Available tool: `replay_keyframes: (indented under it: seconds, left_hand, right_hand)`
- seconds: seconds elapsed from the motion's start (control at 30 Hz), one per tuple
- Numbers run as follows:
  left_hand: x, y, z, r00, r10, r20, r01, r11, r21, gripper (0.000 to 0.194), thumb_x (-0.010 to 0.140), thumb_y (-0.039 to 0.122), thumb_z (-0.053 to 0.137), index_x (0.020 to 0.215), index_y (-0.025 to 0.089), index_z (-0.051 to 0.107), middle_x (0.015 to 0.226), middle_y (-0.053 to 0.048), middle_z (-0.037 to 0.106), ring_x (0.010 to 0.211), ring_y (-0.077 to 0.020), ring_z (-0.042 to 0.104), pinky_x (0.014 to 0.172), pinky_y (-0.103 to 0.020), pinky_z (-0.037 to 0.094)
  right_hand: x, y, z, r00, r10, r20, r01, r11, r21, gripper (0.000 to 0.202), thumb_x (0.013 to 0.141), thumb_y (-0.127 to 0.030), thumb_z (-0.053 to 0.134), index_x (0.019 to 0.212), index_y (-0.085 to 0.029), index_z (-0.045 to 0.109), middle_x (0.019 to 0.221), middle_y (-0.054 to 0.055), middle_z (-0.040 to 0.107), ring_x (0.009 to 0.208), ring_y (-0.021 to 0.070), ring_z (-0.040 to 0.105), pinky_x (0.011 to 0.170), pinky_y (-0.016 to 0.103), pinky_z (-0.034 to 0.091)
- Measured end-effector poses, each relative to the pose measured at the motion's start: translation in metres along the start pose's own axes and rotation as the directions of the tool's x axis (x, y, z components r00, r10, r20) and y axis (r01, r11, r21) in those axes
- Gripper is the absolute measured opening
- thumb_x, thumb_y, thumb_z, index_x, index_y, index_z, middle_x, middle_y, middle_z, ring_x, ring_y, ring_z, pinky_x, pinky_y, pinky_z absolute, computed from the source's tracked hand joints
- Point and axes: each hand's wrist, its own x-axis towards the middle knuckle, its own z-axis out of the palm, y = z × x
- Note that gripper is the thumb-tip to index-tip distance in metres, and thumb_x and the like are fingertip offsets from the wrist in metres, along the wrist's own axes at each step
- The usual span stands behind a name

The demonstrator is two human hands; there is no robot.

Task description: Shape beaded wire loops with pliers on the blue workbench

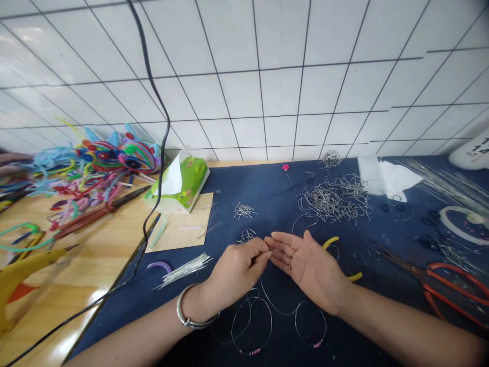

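My left hand [242, 267], with a silver bangle [183, 306] at its wrist, is closed in a pinch. A thin wire [268, 300] runs down from under these fingers to loops on the dark blue cloth. Pink beads [254, 352] are strung on one loop, and more pink beads [318, 344] sit on another. Palm up, my right hand [309, 265] is open, its fingertips beside the pinch. Tiny specks show on its fingers, too small to name for certain. Yellow-handled pliers [356, 277] lie partly hidden behind it.
Tangled wire rings [332, 199] lie at the back right, and red-handled scissors [454, 285] at the right. Cut wires [187, 269] lie left, near a green tissue pack [191, 178]. A black cable [153, 92] hangs across the left. Another person's hand [13, 163] shows at the far left.
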Motion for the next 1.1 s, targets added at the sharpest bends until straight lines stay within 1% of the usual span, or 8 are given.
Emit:
replay_keyframes:
  seconds: [0.23, 0.47, 0.63, 0.87, 1.1]
  left_hand:
    - [-0.0012, -0.0009, 0.0013, 1.000, 0.009, -0.001, -0.009, 0.998, 0.067, 0.021, 0.086, 0.022, 0.039, 0.069, 0.015, 0.049, 0.060, 0.001, 0.053, 0.052, -0.0082, 0.047, 0.051, -0.022, 0.036]
    - [-0.0020, -0.0021, 0.0016, 1.000, 0.023, -0.010, -0.022, 0.993, 0.113, 0.021, 0.086, 0.022, 0.039, 0.068, 0.015, 0.049, 0.059, 0.002, 0.053, 0.051, -0.0081, 0.047, 0.050, -0.022, 0.035]
    - [-0.0020, -0.0026, 0.0022, 1.000, 0.024, 0.001, -0.024, 0.993, 0.113, 0.021, 0.086, 0.022, 0.038, 0.070, 0.015, 0.050, 0.061, 0.001, 0.054, 0.052, -0.0082, 0.047, 0.051, -0.022, 0.035]
    - [-0.0035, -0.0021, 0.0020, 0.999, 0.036, -0.004, -0.036, 0.992, 0.124, 0.021, 0.085, 0.021, 0.039, 0.069, 0.015, 0.050, 0.061, 0.000, 0.055, 0.052, -0.0082, 0.048, 0.051, -0.022, 0.036]
    - [-0.0033, -0.0020, 0.0021, 0.999, 0.052, -0.014, -0.049, 0.990, 0.136, 0.019, 0.084, 0.019, 0.040, 0.068, 0.015, 0.049, 0.059, 0.001, 0.052, 0.049, -0.0073, 0.044, 0.048, -0.021, 0.033]
  right_hand:
    - [0.0000, 0.0011, -0.0011, 1.000, -0.009, 0.016, 0.009, 1.000, 0.023, 0.051, 0.090, -0.050, 0.026, 0.115, -0.014, 0.053, 0.120, 0.011, 0.053, 0.118, 0.0193, 0.043, 0.106, 0.039, 0.022]
    - [0.0001, 0.0011, -0.0022, 1.000, -0.010, 0.010, 0.009, 1.000, 0.017, 0.050, 0.090, -0.049, 0.027, 0.115, -0.014, 0.053, 0.121, 0.011, 0.053, 0.118, 0.0200, 0.043, 0.106, 0.039, 0.022]
    - [0.0002, 0.0014, -0.0026, 1.000, -0.010, 0.011, 0.010, 1.000, 0.016, 0.050, 0.090, -0.049, 0.026, 0.115, -0.015, 0.053, 0.120, 0.009, 0.054, 0.118, 0.0205, 0.043, 0.106, 0.040, 0.022]
    - [0.0004, 0.0013, -0.0018, 1.000, -0.008, 0.009, 0.007, 1.000, 0.014, 0.050, 0.090, -0.049, 0.027, 0.115, -0.014, 0.053, 0.120, 0.010, 0.054, 0.118, 0.0206, 0.043, 0.106, 0.039, 0.023]
    - [0.0007, 0.0018, -0.0020, 1.000, -0.011, 0.019, 0.011, 1.000, -0.003, 0.049, 0.090, -0.049, 0.027, 0.113, -0.016, 0.055, 0.118, 0.008, 0.056, 0.118, 0.0204, 0.043, 0.106, 0.040, 0.021]
